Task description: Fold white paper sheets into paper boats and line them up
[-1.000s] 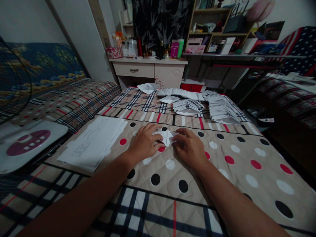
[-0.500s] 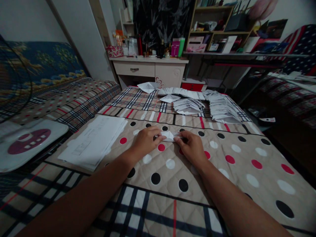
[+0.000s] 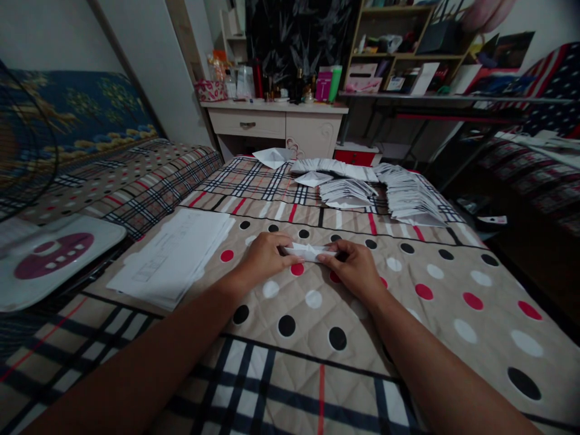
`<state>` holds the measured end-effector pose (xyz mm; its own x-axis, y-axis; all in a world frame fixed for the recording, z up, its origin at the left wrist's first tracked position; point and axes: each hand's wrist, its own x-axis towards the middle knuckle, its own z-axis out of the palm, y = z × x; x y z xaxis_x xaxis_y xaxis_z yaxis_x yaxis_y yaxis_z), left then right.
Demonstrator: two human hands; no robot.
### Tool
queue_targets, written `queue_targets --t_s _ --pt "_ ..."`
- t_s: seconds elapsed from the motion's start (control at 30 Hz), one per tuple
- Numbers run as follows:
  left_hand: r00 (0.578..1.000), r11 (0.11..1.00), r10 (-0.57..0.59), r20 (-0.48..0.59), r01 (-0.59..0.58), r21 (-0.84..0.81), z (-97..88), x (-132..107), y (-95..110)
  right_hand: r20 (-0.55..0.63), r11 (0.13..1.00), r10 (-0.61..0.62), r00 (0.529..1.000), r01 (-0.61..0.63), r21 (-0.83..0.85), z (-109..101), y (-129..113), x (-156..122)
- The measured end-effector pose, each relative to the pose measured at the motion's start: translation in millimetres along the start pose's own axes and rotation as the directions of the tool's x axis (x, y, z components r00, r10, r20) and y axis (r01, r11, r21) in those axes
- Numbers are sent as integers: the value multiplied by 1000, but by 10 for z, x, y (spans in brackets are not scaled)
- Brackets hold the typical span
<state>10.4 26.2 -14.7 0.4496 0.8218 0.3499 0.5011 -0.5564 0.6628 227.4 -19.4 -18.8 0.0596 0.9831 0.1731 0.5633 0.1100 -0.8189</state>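
A small folded white paper boat [image 3: 310, 251] is stretched between my two hands, just over the dotted bedspread [image 3: 312, 350]. My left hand [image 3: 267, 257] pinches its left end between thumb and fingers. At the opposite end, my right hand [image 3: 352, 263] grips the paper the same way. A low peak stands up in the middle of the boat, and my fingers cover both its tips.
Left of my hands lies a stack of printed paper sheets [image 3: 170, 257]. Farther back are rows of folded papers [image 3: 412, 193], a shorter pile [image 3: 347, 193] and a folded boat [image 3: 272, 157]. A white-and-purple folding table [image 3: 58, 257] stands at the left edge.
The paper between my hands has opened out into a wider boat shape with a raised middle. My hands have stayed in nearly the same place.
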Motion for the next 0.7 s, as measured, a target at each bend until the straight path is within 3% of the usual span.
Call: queue_targets --t_s 0.2,0.4,0.5,0.7 --pt "995 995 -100 -1 100 -31 19 -8 62 -5 1000 -21 1000 21 18 7 -44 -16" --pt "982 976 -174 -70 162 -148 40 -20 103 -56 950 -9 998 26 312 56 -131 -74" --pt "977 959 -203 -70 184 -216 34 -16 138 -107 923 -19 994 59 381 61 -158 -93" --pt "961 866 -275 33 262 -425 44 -22 216 -191 929 35 981 38 368 50 -185 -98"
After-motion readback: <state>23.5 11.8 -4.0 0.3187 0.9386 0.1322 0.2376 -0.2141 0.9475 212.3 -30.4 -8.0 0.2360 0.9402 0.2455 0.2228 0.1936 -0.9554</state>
